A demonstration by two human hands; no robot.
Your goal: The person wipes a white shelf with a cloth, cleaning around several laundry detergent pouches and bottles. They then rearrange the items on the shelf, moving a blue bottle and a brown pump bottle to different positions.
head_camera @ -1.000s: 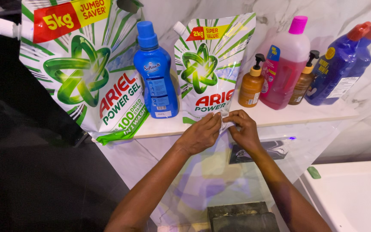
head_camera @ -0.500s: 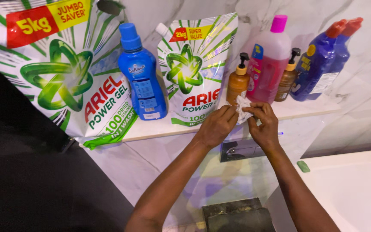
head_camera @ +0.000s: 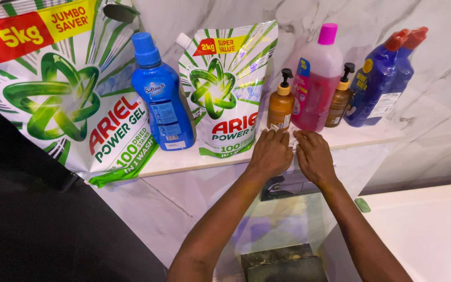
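Both hands, the left hand (head_camera: 271,152) and right hand (head_camera: 313,155), are lying flat and side by side, pressing a small white cloth (head_camera: 291,139) onto the shelf (head_camera: 356,137), directly before the amber pump bottle (head_camera: 280,106), gripping nothing.

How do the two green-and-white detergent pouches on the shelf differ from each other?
The left pouch is much larger than the middle pouch. The left pouch overhangs the shelf edge; the middle pouch stands fully on it, near the left hand. Both share green star graphics and lean against the wall.
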